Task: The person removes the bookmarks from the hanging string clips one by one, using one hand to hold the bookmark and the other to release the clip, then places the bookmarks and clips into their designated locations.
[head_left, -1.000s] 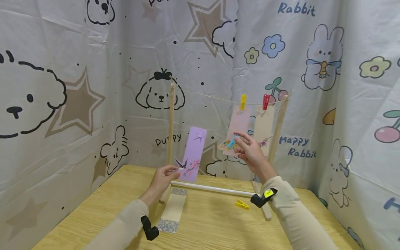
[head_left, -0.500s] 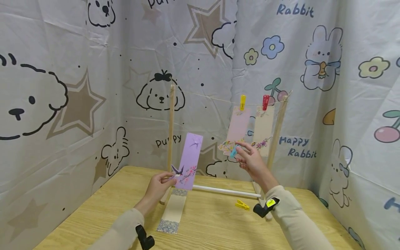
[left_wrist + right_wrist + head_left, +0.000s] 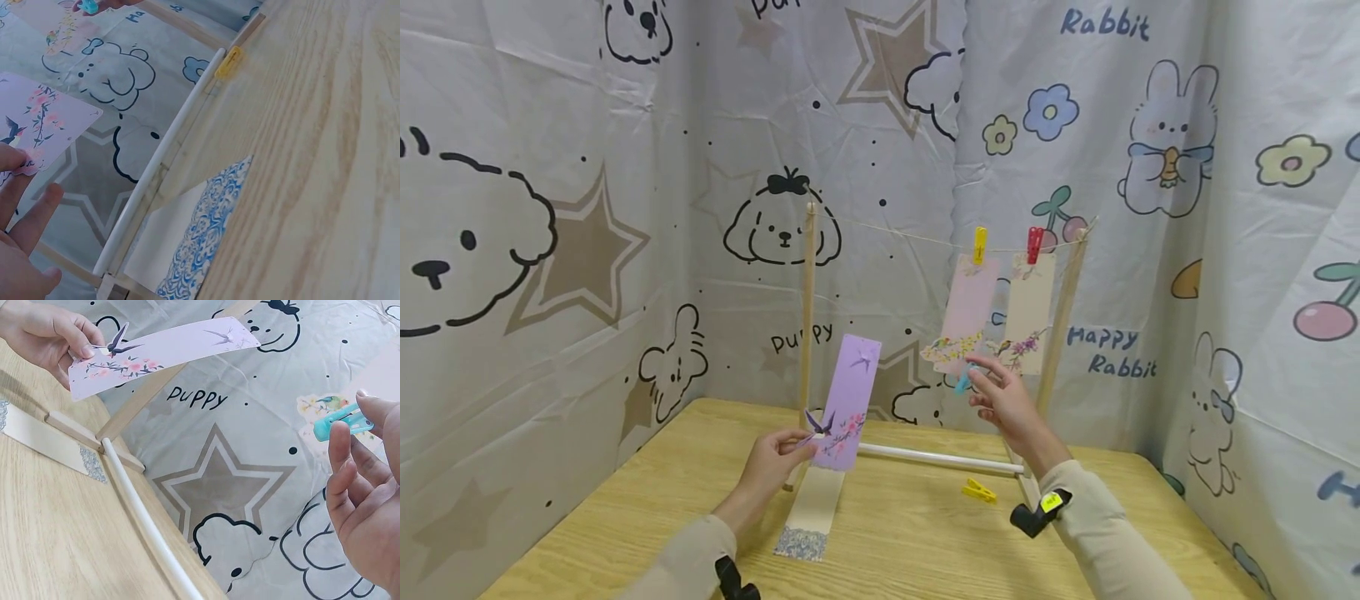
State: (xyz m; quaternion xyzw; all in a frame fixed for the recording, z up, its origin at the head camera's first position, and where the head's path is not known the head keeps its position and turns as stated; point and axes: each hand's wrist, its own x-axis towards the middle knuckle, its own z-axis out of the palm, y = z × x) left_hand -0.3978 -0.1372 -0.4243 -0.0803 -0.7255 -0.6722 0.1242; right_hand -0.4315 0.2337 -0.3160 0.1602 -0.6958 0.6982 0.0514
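A purple bookmark [image 3: 850, 400] printed with swallows and pink blossom is pinched at its lower left edge by my left hand [image 3: 771, 467]. It tilts upright above the table and overlaps a cream bookmark [image 3: 816, 504] with blue patterned ends lying below. My right hand [image 3: 1011, 408] pinches a light-blue clothespin [image 3: 342, 423] between thumb and finger, in front of the hanging cards. From the string [image 3: 895, 230] hang a pink bookmark [image 3: 972, 300] under a yellow clothespin [image 3: 980, 246] and a cream bookmark [image 3: 1028, 308] under a red clothespin [image 3: 1034, 246].
Two wooden posts, left post [image 3: 808, 317] and right post [image 3: 1063, 317], carry the string. A white rod [image 3: 940, 459] joins them low down. Another yellow clothespin [image 3: 979, 490] lies on the wooden table [image 3: 910, 542]. A printed curtain [image 3: 880, 150] closes off the back and sides.
My left hand has lowered the purple bookmark and shifted it slightly left, so it now covers the far end of the cream one. My right hand has sunk a little with the light-blue clothespin.
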